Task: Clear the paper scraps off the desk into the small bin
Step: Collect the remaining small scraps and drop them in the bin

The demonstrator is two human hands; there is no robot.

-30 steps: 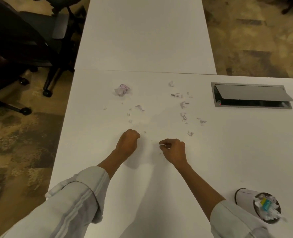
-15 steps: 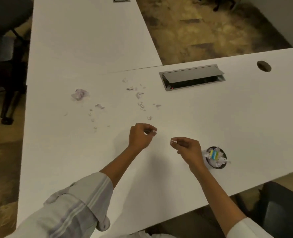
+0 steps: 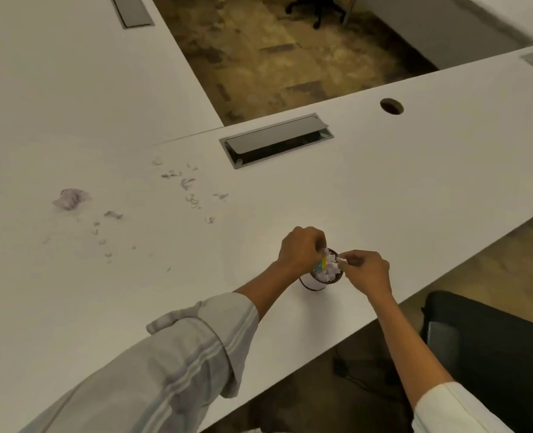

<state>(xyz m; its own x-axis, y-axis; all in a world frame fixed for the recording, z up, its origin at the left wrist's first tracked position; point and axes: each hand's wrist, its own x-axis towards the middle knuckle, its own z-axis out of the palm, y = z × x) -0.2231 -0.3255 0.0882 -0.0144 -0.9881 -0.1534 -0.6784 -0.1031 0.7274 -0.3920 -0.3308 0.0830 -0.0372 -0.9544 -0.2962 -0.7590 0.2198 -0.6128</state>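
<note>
Nearest the camera, two forearms in rolled pale sleeves reach forward over the white counter (image 3: 384, 189) and meet above the small bin (image 3: 313, 284), which stands close to the counter's near edge. Its mouth is heaped with white paper and one yellow-and-blue piece. The left hand (image 3: 301, 250) is curled over the bin's left rim, fingertips pinched on a white scrap right at the heap. The right hand (image 3: 366, 271) comes in from the other side, thumb and forefinger nipped on a small white scrap (image 3: 341, 260) held just over the rim. Both hands touch or nearly touch the bin, which lies between them.

Farther out and to the left, well apart from the hands, loose paper scraps (image 3: 190, 190) are scattered across the counter, with a thin trail of smaller bits (image 3: 102, 242) nearer. A crumpled paper ball (image 3: 70, 198) lies at the far left of that scatter. Beyond, a grey cable hatch (image 3: 274, 140) is set into the counter with its flap raised, and a round cable hole (image 3: 391, 106) sits to its right.
</note>
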